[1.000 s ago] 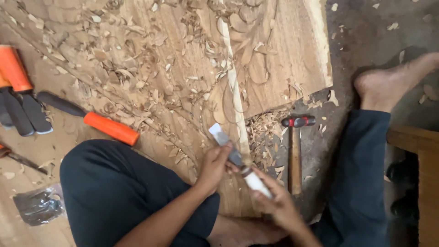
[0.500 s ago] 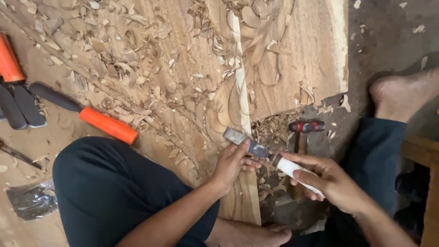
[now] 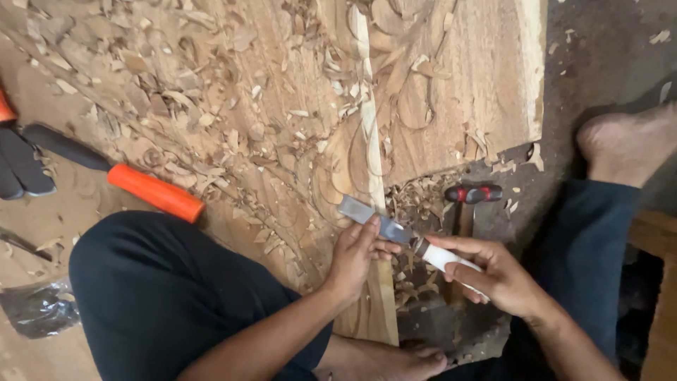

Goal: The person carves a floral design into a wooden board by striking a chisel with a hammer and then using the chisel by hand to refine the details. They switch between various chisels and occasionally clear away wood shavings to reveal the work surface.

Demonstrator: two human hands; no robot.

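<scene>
The person sits on the floor over a large wooden panel (image 3: 282, 106) whose surface is already cut with curling leaf shapes and a raised rib running down its middle; loose wood shavings (image 3: 211, 99) lie thick across it and in a heap at its lower edge, so a good deal of carving looks done, while the lower strip near the person's knee seems less worked. The chisel (image 3: 395, 229) lies low and slanted across the panel's lower part, its flat steel blade pointing up and left onto the wood beside the rib. The left hand (image 3: 356, 257) has its fingers closed over the blade near the cutting end, steadying it against the wood. The right hand (image 3: 497, 275) is wrapped around the white handle, fingers curled shut on it. A hammer (image 3: 469, 201) with a red-and-black head lies untouched just beyond the chisel, near the shavings heap, and an orange-handled tool (image 3: 141, 187) rests well apart to the left by the dark trouser leg (image 3: 162, 296). Compared with half a second earlier, the blade sits a little farther left and deeper onto the panel, the left hand is closer to the edge of the blade, and the right hand grips the handle more fully; the hammer and the orange-handled tool lie as they did.
</scene>
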